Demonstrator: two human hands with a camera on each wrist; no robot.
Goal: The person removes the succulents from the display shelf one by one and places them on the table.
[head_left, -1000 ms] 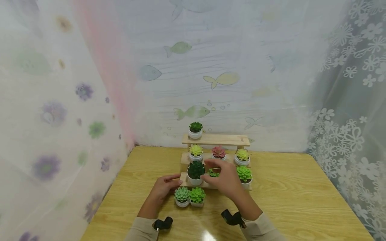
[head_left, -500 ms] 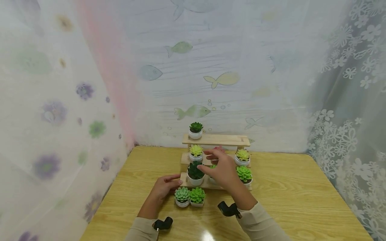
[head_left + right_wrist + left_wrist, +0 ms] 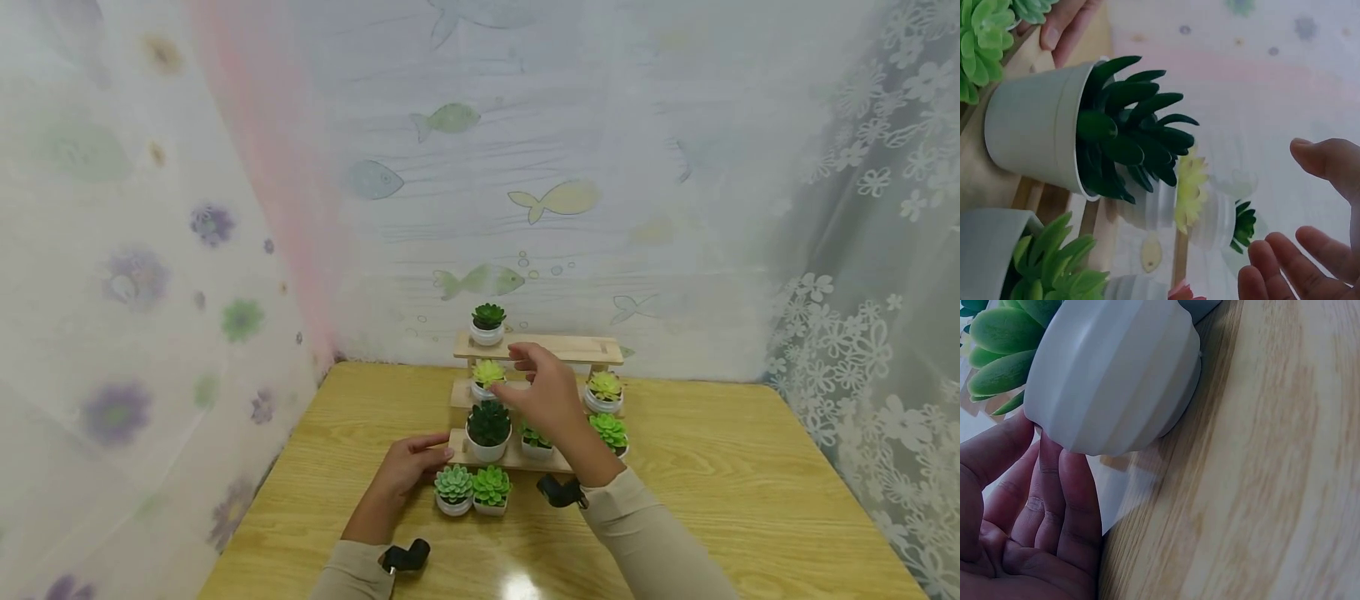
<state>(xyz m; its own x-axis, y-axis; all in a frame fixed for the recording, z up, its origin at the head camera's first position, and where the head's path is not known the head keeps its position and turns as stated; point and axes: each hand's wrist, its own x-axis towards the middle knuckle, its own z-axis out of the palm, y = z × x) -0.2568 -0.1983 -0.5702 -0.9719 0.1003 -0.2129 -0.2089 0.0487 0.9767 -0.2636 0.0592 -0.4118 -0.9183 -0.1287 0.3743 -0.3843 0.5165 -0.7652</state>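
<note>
Wood-grain table carries the tiered stand; left hand pinches its lowest tier, presumably to steady it; right hand hovers empty, fingers spread

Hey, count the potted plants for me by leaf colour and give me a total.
Green plants: 6
Yellow plants: 2
Pink plant: 1, only partly visible, in the right wrist view
Total: 9

The left wrist view's top edge crops the white pot
</note>
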